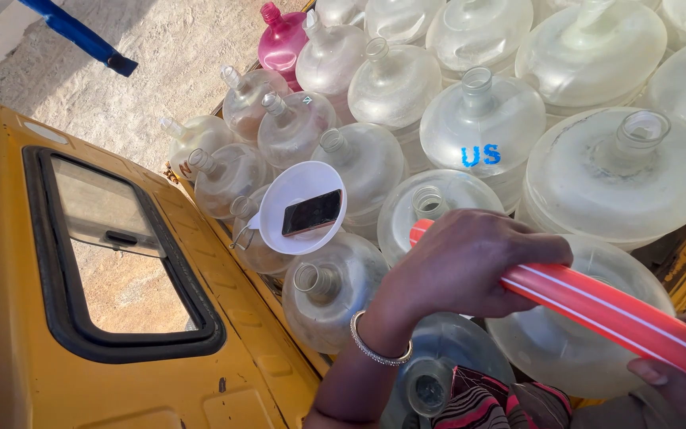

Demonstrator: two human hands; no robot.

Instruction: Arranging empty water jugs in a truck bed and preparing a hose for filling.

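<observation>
Hose over open water jugs.
Left hand (458,266) clamped around red hose (597,310); right hand (680,385) fingers curled beneath. Likely light, bendy, smooth; best gripped near end, above jug (430,202).

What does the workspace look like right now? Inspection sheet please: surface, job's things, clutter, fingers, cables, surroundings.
surface: yellow vehicle body with a dark-framed window.
job's things: red hose, its end by an open clear jug.
clutter: white funnel holding a phone; one pink jug among many clear ones.
fingers: left hand wrapped around the hose, bangle on wrist; right hand under the hose at the frame edge.
cables: nothing seen.
surroundings: sandy ground, blue bar top left.
</observation>
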